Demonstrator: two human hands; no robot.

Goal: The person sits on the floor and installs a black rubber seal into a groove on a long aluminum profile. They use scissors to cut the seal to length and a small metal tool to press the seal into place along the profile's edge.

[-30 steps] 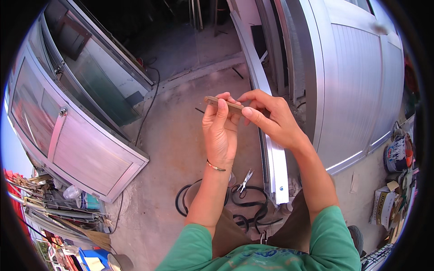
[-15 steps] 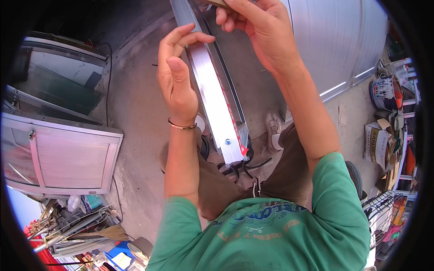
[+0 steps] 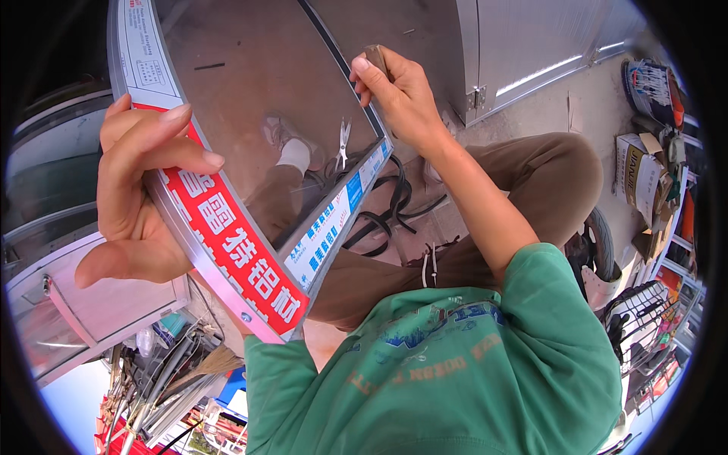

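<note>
A silver aluminium window frame stands tilted before me, its red label strip facing right and a screw near its lower end. Another side of the frame, with white and blue film, runs away to the right; a leg shows through the pane. My left hand holds the long rail at its outer edge, fingers bent over the labelled face, thumb apart. My right hand is closed around a short, flat brown piece, beside the frame's far dark edge.
Scissors and loose black rubber strips lie low near my feet. A metal door panel stands at far right. A cardboard box and a bucket sit on the right; a broom and long scraps lie lower left.
The frame has turned and tilted, so its red label face and second side now show. My left hand has moved left and down with it; my right hand has come down and slightly left.
</note>
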